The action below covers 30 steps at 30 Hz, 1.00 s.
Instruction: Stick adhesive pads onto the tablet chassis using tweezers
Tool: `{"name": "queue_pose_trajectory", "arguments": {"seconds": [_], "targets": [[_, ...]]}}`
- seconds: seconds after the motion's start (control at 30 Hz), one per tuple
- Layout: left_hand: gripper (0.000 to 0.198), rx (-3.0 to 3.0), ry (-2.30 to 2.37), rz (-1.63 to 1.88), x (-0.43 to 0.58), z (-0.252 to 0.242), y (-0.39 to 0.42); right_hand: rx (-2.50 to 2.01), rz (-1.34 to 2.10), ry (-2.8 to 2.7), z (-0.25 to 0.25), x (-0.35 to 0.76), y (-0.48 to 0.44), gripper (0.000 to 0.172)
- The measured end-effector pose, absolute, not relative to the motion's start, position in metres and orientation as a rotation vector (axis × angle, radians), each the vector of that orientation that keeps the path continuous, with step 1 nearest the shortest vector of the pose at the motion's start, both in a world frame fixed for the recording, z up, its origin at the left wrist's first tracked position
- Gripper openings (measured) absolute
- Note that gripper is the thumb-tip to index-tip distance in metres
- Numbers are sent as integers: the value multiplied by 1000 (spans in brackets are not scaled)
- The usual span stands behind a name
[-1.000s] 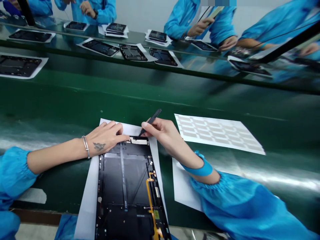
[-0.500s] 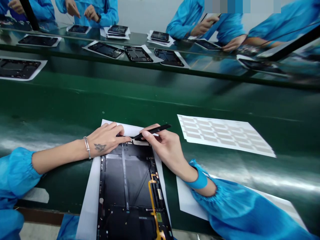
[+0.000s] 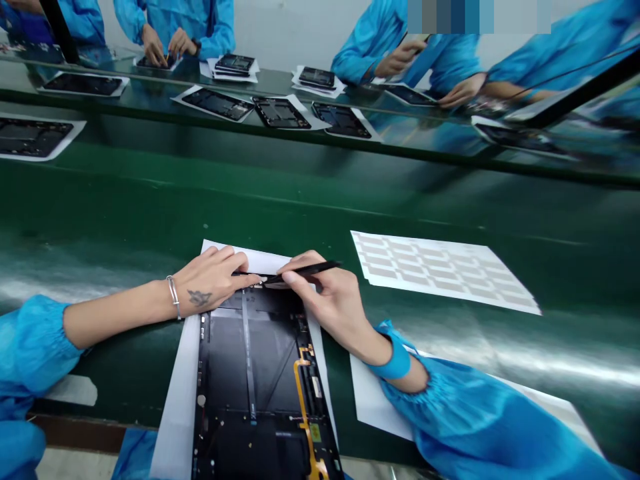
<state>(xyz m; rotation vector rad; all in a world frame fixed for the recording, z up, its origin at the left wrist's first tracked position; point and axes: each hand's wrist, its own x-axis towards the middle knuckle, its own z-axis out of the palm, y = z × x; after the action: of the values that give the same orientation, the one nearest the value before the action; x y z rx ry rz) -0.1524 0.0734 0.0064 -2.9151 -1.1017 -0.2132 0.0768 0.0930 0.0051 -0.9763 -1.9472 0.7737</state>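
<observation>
An opened tablet (image 3: 265,373) lies on white paper in front of me, its dark inside facing up, with an orange flex cable along the right side. At the far edge, my left hand (image 3: 213,277) is closed on the rim, with bent fingers and the thumb laid along the edge. My right hand (image 3: 333,293) grips slim black tweezers (image 3: 313,269) like a pen. Their tip meets the tablet's far edge beside my left thumb, close to a small pale piece (image 3: 263,280). Whether the tip pinches that piece I cannot make out.
To the right lies a label sheet (image 3: 445,270) with rows of grey stickers. Another white sheet (image 3: 377,400) is partly under my right sleeve. Beyond the green bench (image 3: 280,180), a raised shelf carries several opened tablets (image 3: 283,112). Co-workers in blue (image 3: 175,23) work behind it.
The tweezers have tipped slightly lower, with their tip still at the tablet's far edge. My left hand stays nearly in place. Across the bench, a co-worker's hands have lowered onto a device.
</observation>
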Motion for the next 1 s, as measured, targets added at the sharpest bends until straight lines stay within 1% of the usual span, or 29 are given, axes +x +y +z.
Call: {"name": "queue_pose_trajectory", "arguments": {"seconds": [0.17, 0.27, 0.37, 0.47, 0.5, 0.6, 0.67, 0.77, 0.87, 1.0], "targets": [[30, -2969, -982, -212, -148, 7, 76, -1272, 988, -1579, 3, 100, 104, 35], [37, -2958, -990, -208, -146, 6, 79, -1318, 1013, -1497, -2, 112, 101, 34], [41, -2954, -996, -179, -145, 6, 80, -1225, 848, -1723, -3, 116, 92, 26], [40, -2975, -1010, -170, -146, 5, 80, -917, 572, -2050, 1, 115, 84, 12], [39, -2980, -1014, -172, -146, 5, 80, -810, 491, -2133, 2, 114, 82, 10], [38, -2983, -1020, -186, -147, 4, 80, -628, 316, -2300, 4, 113, 79, 18], [37, -2977, -1014, -194, -147, 4, 81, -605, 226, -2356, 4, 113, 78, 23], [37, -2968, -1005, -205, -147, 3, 81, -596, 118, -2408, 4, 114, 77, 25], [36, -2963, -1001, -210, -147, 2, 80, -554, 73, -2416, 3, 113, 76, 26], [37, -2962, -998, -185, -147, 3, 80, -527, 108, -2411, 3, 112, 76, 27]]}}
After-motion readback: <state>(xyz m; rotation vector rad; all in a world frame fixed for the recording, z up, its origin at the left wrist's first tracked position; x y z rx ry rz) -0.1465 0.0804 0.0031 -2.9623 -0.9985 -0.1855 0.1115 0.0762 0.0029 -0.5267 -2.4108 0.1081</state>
